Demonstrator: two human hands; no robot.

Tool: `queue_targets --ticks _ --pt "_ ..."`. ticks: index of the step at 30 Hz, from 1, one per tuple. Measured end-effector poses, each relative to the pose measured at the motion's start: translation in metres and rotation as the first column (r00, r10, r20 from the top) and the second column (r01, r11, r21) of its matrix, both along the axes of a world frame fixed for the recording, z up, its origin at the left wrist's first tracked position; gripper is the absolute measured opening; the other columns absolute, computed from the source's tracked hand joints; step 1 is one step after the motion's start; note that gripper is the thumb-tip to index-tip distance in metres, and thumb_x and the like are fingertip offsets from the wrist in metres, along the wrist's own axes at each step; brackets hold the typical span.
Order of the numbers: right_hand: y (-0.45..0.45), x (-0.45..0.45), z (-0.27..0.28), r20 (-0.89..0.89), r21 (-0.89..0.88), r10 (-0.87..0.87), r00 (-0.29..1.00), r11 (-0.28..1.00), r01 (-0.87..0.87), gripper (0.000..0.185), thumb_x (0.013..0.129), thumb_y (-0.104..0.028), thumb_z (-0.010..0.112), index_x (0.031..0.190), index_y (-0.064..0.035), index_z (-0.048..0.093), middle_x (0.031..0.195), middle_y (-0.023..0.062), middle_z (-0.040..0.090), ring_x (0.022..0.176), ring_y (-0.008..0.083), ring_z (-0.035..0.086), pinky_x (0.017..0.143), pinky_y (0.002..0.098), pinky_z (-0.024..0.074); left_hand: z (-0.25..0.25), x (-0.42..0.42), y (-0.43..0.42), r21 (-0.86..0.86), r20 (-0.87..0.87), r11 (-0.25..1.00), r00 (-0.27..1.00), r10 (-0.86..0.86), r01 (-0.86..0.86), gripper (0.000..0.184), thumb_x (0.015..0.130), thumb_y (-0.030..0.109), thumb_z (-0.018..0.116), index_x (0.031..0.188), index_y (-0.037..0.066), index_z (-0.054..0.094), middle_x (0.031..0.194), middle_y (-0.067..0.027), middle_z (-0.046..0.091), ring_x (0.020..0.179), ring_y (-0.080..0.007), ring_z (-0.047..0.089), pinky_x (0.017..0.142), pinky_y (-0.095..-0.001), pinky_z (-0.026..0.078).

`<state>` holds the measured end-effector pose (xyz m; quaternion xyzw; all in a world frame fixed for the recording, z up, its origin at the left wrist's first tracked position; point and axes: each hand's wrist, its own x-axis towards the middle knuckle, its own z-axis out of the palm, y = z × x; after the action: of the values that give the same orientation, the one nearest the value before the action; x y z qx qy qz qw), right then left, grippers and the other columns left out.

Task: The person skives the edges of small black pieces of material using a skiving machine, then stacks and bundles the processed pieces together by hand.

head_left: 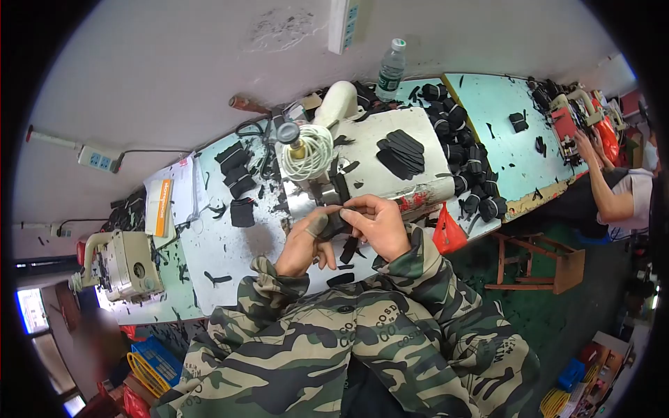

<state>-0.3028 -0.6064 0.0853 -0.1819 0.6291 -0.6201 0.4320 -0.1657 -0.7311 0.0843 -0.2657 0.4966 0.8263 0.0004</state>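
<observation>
Both of my hands meet at the front of a sewing machine (334, 115) in the middle of the table. Between them is a small piece of black fabric (336, 224). My left hand (304, 239) pinches its left side, with a dark covering on a fingertip. My right hand (380, 224) holds the fabric's upper right edge between thumb and forefinger. A fanned stack of black pieces (401, 154) lies on the machine's pale bed, beyond my right hand. Left of the machine are several black bundles (238, 180).
Many tied black bundles (474, 164) and a water bottle (391, 70) are at the back right. A red bag (449, 231) hangs at the front edge. Another machine (129, 265) stands left. A co-worker's hands (591, 148) are at a machine far right, past a wooden stool (536, 265).
</observation>
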Motion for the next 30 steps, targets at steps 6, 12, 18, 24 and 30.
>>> queue_targets --ticks 6,12,18,24,30 --pt "-0.016 0.009 -0.023 -0.232 0.064 0.057 0.971 0.997 -0.043 0.017 0.085 -0.011 0.069 0.091 0.0053 0.065 0.069 0.0073 0.065 0.054 0.0092 0.057 0.048 0.0249 0.0448 0.000 0.011 -0.027 -0.117 0.093 0.988 0.991 -0.094 0.105 0.043 0.102 0.036 0.038 0.120 0.000 0.051 0.084 -0.0185 0.068 0.040 -0.0214 0.058 0.031 -0.0251 0.037" --pt "-0.036 0.005 -0.009 -0.446 0.239 0.361 0.819 0.930 -0.280 0.023 0.087 -0.019 0.066 0.080 0.0027 0.067 0.063 0.0135 0.063 0.052 0.0192 0.063 0.049 0.0324 0.0467 0.023 0.011 -0.075 0.005 0.345 0.931 0.873 -0.344 0.365 0.036 0.101 0.027 0.036 0.111 -0.001 0.056 0.076 -0.0184 0.069 0.037 -0.0191 0.056 0.029 -0.0248 0.037" --pt "-0.036 -0.015 -0.017 -0.697 0.136 0.210 0.685 0.977 -0.162 0.014 0.080 -0.013 0.067 0.087 -0.0009 0.068 0.080 0.0183 0.068 0.071 0.0363 0.065 0.067 0.0414 0.0517 0.018 0.007 -0.098 -0.159 0.494 0.890 0.815 -0.304 0.428 0.031 0.101 0.022 0.036 0.105 0.000 0.058 0.072 -0.0147 0.069 0.035 -0.0156 0.054 0.030 -0.0237 0.036" --pt "-0.042 -0.018 -0.029 -0.765 0.208 0.240 0.597 0.970 -0.123 0.020 0.076 -0.012 0.069 0.092 0.0003 0.067 0.082 0.0190 0.067 0.074 0.0354 0.066 0.068 0.0375 0.0520 0.004 -0.024 -0.087 -0.092 0.474 0.881 0.798 -0.372 0.465 0.026 0.100 0.020 0.037 0.109 0.002 0.055 0.075 -0.0151 0.070 0.038 -0.0162 0.056 0.031 -0.0249 0.034" --pt "-0.006 -0.058 -0.012 -0.962 -0.088 -0.115 0.249 0.989 0.116 0.016 0.076 -0.008 0.069 0.091 -0.0035 0.068 0.085 0.0143 0.066 0.077 0.0330 0.063 0.068 0.0410 0.0497 0.006 -0.019 -0.093 0.002 0.427 0.884 0.799 -0.424 0.468 0.030 0.100 0.023 0.038 0.114 0.001 0.052 0.080 -0.0176 0.070 0.040 -0.0177 0.058 0.032 -0.0235 0.036"
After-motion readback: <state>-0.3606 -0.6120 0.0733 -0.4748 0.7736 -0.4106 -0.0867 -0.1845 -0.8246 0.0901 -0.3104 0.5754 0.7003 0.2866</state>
